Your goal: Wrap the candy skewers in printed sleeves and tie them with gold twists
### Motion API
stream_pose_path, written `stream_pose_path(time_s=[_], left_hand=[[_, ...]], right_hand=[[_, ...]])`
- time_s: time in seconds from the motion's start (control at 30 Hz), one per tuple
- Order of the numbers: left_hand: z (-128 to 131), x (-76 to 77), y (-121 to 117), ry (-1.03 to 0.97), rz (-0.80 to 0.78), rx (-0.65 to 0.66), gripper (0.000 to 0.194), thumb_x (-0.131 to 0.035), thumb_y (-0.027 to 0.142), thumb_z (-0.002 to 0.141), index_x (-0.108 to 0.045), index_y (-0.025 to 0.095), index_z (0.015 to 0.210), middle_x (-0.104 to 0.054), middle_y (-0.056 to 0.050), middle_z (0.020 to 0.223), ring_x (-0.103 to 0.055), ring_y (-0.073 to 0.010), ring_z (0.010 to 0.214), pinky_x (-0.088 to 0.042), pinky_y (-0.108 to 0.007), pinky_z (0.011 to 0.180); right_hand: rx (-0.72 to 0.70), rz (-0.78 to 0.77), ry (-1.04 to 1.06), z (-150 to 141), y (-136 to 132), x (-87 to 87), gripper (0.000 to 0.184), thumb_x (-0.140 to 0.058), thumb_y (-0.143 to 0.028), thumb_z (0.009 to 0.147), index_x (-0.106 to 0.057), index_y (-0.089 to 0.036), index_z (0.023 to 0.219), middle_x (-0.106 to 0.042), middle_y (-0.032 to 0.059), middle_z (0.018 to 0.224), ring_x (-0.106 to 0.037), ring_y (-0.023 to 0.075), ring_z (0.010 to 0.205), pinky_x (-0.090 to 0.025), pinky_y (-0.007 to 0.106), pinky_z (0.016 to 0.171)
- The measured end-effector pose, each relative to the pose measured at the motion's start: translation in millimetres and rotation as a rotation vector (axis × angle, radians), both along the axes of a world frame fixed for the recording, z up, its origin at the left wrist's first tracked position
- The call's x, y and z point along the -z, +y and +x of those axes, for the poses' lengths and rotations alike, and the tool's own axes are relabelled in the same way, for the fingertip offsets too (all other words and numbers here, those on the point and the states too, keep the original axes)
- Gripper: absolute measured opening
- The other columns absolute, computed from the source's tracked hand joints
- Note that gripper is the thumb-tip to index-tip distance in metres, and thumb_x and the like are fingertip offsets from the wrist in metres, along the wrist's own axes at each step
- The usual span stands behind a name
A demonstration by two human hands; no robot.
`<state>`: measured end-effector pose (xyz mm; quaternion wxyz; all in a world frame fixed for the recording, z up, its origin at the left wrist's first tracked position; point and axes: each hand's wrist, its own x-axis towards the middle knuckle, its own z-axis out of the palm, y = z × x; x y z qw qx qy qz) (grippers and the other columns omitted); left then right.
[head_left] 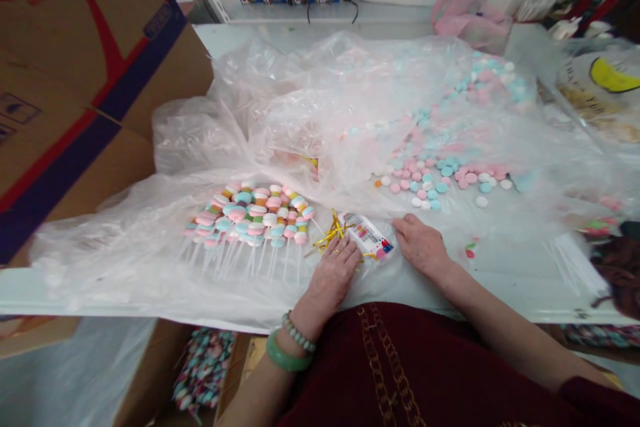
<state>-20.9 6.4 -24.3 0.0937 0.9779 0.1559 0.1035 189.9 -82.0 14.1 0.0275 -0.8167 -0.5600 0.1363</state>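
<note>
My left hand [333, 271] lies flat on the plastic sheet with its fingers spread over a bundle of gold twist ties [331, 232]. My right hand [419, 242] rests palm down beside a small printed packet [369, 235], fingertips touching its right end. Neither hand grips anything that I can see. A fan of pastel candy lollipops [253, 216] on white sticks lies left of my left hand. Loose pink, blue and white candy discs [440, 177] are spread under and on the clear plastic beyond my right hand.
A crumpled clear plastic sheet [320, 107] covers the white table [30, 290]. A big cardboard box [75, 80] stands at the left. White sticks [567, 255] lie at the right. More finished lollipops [200, 367] fill a box below the table edge.
</note>
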Motion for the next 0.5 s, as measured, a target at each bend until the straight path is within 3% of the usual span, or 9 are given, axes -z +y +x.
stream_pose_path(time_s=[0.13,0.27,0.37,0.5], left_hand=[[4,-1.1,-3,-0.013,-0.062,-0.039,0.030,-0.040,0.012,0.092,-0.060,0.013,0.115,-0.064,-0.013,0.118,-0.050,-0.0256,0.122,-0.037,-0.047,0.105],[6,-6.6,-5,0.005,-0.087,-0.043,0.035,-0.041,0.013,0.092,-0.054,0.015,0.125,-0.061,-0.010,0.124,-0.048,-0.0255,0.122,-0.035,-0.046,0.106],[5,-7.6,-7,0.015,-0.072,-0.043,0.039,-0.041,0.012,0.092,-0.051,0.015,0.129,-0.059,-0.008,0.127,-0.046,-0.0256,0.123,-0.034,-0.045,0.107],[4,-3.1,-6,0.009,-0.038,-0.031,0.034,-0.042,0.011,0.091,-0.054,0.016,0.123,-0.059,-0.008,0.127,-0.045,-0.0244,0.125,-0.033,-0.044,0.108]], right_hand=[[-0.051,0.035,-0.012,-25,7,-2.9,0.026,-0.036,-0.024,0.095,-0.061,-0.020,0.092,-0.063,0.0065,0.092,-0.059,0.0183,0.089,-0.036,0.027,0.070],[0.091,-0.013,0.129,-39,20,0.7,0.020,-0.045,-0.029,0.089,-0.060,-0.020,0.098,-0.067,0.0056,0.090,-0.060,0.0194,0.083,-0.034,0.028,0.065],[0.230,-0.051,0.293,-35,27,6.2,0.020,-0.054,-0.031,0.080,-0.061,-0.022,0.095,-0.066,0.0011,0.081,-0.058,0.0172,0.073,-0.031,0.026,0.058],[0.301,-0.033,0.308,-13,26,13.2,0.011,-0.053,-0.027,0.075,-0.062,-0.022,0.072,-0.061,-0.0016,0.066,-0.052,0.0148,0.065,-0.026,0.026,0.054]])
